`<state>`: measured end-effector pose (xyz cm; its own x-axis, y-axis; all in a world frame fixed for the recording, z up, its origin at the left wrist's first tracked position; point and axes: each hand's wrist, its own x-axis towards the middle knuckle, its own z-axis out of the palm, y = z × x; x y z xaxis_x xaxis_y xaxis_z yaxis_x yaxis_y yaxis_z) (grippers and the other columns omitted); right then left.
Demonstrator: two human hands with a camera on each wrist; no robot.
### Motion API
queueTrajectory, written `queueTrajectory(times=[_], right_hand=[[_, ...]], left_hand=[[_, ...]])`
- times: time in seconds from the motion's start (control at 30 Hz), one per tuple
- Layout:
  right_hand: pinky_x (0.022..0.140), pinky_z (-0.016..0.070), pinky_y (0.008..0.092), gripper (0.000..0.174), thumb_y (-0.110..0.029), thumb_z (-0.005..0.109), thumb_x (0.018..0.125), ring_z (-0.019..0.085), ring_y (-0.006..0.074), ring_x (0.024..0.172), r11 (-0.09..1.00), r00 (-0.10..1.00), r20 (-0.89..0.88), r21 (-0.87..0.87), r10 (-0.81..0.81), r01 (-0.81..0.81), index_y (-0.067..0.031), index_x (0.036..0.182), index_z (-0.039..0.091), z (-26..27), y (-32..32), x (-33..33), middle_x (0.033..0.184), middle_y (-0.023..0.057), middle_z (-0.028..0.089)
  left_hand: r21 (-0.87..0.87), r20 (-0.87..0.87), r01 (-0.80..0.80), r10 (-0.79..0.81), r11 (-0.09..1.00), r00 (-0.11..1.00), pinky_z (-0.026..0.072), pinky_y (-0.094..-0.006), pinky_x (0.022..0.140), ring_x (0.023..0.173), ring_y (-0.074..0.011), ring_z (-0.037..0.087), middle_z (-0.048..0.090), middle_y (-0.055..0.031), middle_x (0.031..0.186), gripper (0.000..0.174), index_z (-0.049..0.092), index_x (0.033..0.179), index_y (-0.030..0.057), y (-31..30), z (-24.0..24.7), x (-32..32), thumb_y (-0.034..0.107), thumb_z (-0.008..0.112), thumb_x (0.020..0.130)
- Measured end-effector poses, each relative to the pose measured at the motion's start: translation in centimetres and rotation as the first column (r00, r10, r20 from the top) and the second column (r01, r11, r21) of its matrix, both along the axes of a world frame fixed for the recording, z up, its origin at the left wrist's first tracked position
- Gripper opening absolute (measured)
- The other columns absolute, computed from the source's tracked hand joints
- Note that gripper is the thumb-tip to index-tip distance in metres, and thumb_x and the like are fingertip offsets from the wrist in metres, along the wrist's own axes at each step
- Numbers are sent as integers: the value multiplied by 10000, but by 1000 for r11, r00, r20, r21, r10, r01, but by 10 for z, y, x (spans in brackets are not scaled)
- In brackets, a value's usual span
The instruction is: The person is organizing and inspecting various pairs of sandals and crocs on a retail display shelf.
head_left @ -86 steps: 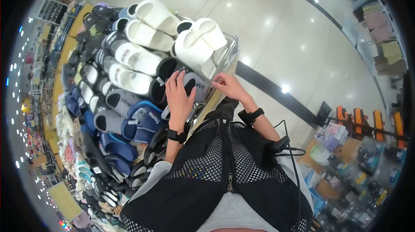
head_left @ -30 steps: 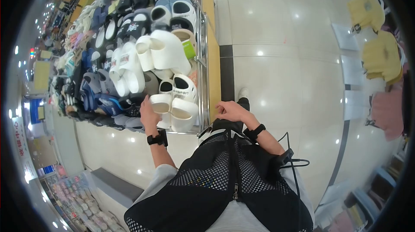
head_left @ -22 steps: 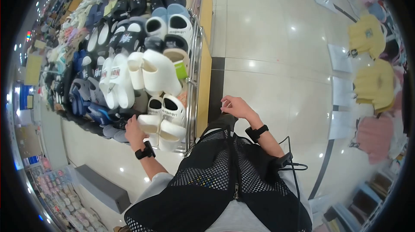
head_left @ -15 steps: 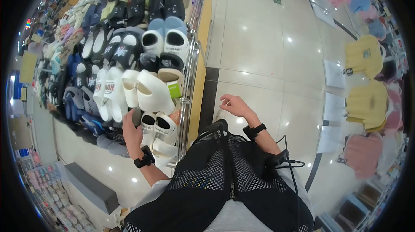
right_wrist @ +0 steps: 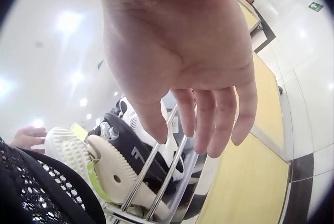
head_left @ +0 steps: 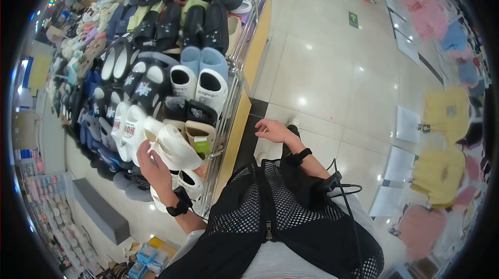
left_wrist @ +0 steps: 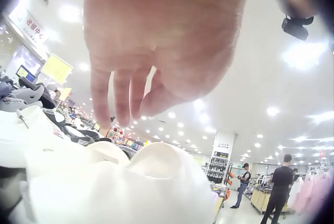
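Two hands, two white slides, one green tag: my left hand (head_left: 156,171), fingers slightly parted, is hovering near the white slides (head_left: 180,150) lying on the display (head_left: 259,40), the green tag (head_left: 201,146) showing just beside; I am apparently reaching, a grip calling for curled fingers; my right hand (head_left: 276,131) is hanging loosely bent, holding nothing

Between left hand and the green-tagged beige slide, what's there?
The chunky white slides lie between the left hand and the beige slide, as the head view shows.
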<state>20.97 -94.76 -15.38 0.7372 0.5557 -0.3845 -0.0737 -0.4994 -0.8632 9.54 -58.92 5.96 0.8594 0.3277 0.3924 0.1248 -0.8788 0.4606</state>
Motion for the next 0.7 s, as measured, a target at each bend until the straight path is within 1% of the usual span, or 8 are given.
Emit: queueTrajectory(times=[0.07, 0.23, 0.33, 0.4, 0.43, 0.57, 0.6, 0.7], right_hand=[[817, 569, 367, 419, -275, 753, 916, 724, 248, 935, 1000, 1000, 6, 8, 19, -19, -20, 1232, 649, -9, -11, 28, 1037, 134, 755], [835, 568, 376, 422, -284, 752, 912, 724, 257, 945, 999, 999, 34, 38, 31, -32, -24, 1230, 655, -12, -49, 93, 1043, 141, 756], [843, 567, 375, 423, -287, 752, 908, 723, 266, 943, 999, 1000, 8, 40, 20, -20, -24, 1225, 658, -3, -85, 140, 1036, 148, 759], [827, 570, 381, 417, -285, 742, 906, 728, 279, 932, 998, 999, 41, 67, 0, -2, -17, 1215, 660, -9, -113, 179, 1019, 150, 761], [811, 573, 386, 412, -282, 731, 905, 733, 292, 922, 997, 997, 79, 72, -16, 11, -10, 1206, 662, -5, -116, 187, 1002, 152, 764], [843, 569, 378, 403, -285, 746, 909, 725, 268, 933, 1000, 997, 72, -1, -4, 4, -25, 1207, 667, 3, -147, 236, 1001, 150, 762], [840, 569, 376, 401, -283, 747, 909, 724, 262, 924, 999, 998, 49, 36, -27, 26, -25, 1206, 667, 3, -152, 248, 1000, 146, 761], [833, 569, 370, 393, -273, 748, 912, 720, 247, 907, 994, 997, -13, 77, -79, 80, -23, 1204, 666, 4, -160, 273, 997, 139, 759]], left_hand=[[-59, 169, -82, 91, 995, 981, 530, -413, 912, 1093, -332, 635, 612, -188, 1283, 336, 599, 1298, -19, -26, 8, 19, -42, 521, 972], [-86, 205, -114, 130, 990, 970, 529, -379, 904, 1066, -287, 633, 594, -181, 1288, 374, 574, 1329, -28, -81, 17, 82, -48, 553, 956], [-119, 43, -69, 75, 991, 996, 509, -392, 952, 1116, -303, 618, 541, -176, 1366, 423, 543, 1363, -2, -134, 20, 142, -10, 595, 943], [-16, -28, 73, -74, 997, 997, 501, -410, 969, 1141, -326, 606, 505, -177, 1408, 449, 528, 1384, 15, -170, 3, 193, 14, 611, 943], [-134, -52, 31, -39, 991, 998, 488, -423, 1003, 1196, -355, 577, 484, -184, 1434, 478, 509, 1405, 26, -176, 11, 197, 20, 619, 940], [-94, -180, 61, -77, 994, 981, 447, -454, 1074, 1295, -414, 516, 450, -201, 1476, 504, 496, 1432, 42, -208, -7, 245, 65, 625, 945], [-60, -175, 84, -94, 995, 980, 452, -421, 1046, 1226, -354, 554, 454, -186, 1460, 522, 493, 1430, 37, -210, -14, 256, 52, 646, 931], [-33, -164, 120, -124, 992, 979, 431, -429, 1074, 1251, -392, 531, 454, -206, 1454, 538, 489, 1432, 37, -220, -27, 287, 52, 658, 922]])
